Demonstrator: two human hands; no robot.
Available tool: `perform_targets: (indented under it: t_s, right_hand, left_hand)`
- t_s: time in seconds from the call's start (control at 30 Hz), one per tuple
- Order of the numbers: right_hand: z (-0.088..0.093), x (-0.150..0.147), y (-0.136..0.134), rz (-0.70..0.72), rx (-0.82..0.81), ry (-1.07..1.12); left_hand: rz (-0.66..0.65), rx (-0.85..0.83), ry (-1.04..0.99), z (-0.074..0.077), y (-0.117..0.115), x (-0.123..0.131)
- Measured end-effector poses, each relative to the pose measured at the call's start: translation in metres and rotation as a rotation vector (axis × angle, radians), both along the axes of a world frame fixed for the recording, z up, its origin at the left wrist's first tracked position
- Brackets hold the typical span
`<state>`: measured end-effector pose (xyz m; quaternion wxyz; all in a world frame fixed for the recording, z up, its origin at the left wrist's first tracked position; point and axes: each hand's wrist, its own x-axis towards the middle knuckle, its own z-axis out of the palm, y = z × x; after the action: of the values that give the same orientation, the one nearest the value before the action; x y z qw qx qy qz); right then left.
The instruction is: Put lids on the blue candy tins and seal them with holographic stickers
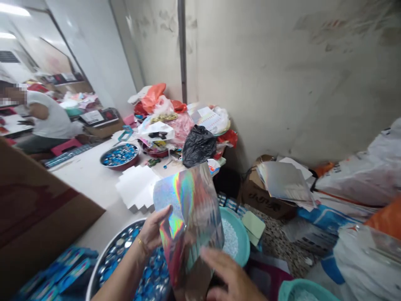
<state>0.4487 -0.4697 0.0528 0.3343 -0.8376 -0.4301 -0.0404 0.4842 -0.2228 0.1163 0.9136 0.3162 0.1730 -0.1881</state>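
Observation:
A shiny holographic sheet (188, 196), slightly curved and showing rainbow bands, is held in front of me. My left hand (154, 229) grips its left edge, with the thumb on the front and the other fingers partly behind it. At the sheet's lower right is my right hand (230, 276), its fingers apart and blurred; whether a fingertip touches the sheet I cannot tell. Beneath the left forearm stands a large metal bowl (106, 246) of blue and silver round pieces. Partly behind the sheet is a turquoise basin (244, 246) holding small clear bits.
White paper stacks (138, 186) and a smaller bowl (117, 167) of blue pieces lie on the table, before a heap of bags including a black bag (199, 145). A cardboard box (40, 209) stands left, sacks (360, 175) right. Another person (50, 113) sits far left.

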Motion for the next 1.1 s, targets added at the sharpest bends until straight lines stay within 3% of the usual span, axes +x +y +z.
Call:
perform_targets:
  t_s: [0.1,0.23,0.3,0.4,0.47,0.53,0.67,0.73,0.87,1.1]
  right_hand:
    - [0.020,0.014,0.004,-0.376,0.184,0.286]
    - [0.066,0.054,0.027,-0.516,0.519,0.319]
    - [0.103,0.074,0.042,-0.462,0.664,0.326]
    - [0.157,0.097,0.061,-0.224,0.790,0.614]
    - [0.182,0.105,0.068,-0.159,0.835,0.745]
    - [0.194,0.108,0.073,-0.170,0.863,0.792]
    - [0.188,0.108,0.074,-0.207,0.793,0.893]
    - [0.178,0.107,0.074,-0.220,0.763,0.963]
    - [0.158,0.113,0.071,-0.238,0.753,1.104]
    - [0.136,0.124,0.064,-0.262,0.765,1.263]
  left_hand:
    - [0.024,-0.027,-0.077,0.025,0.022,-0.045]
    - [-0.017,-0.037,-0.185,0.045,0.038,-0.080]
    - [-0.041,-0.026,-0.210,0.049,0.042,-0.089]
    - [-0.016,0.027,-0.186,0.054,0.042,-0.095]
    - [0.038,0.089,-0.161,0.061,0.042,-0.095]
    - [0.157,0.172,-0.191,0.071,0.043,-0.092]
    - [0.513,0.393,-0.314,0.093,0.045,-0.080]
    - [0.606,0.524,-0.318,0.099,0.044,-0.075]
    - [0.672,0.659,-0.246,0.095,0.037,-0.071]
    - [0.699,0.651,-0.105,0.088,0.019,-0.072]
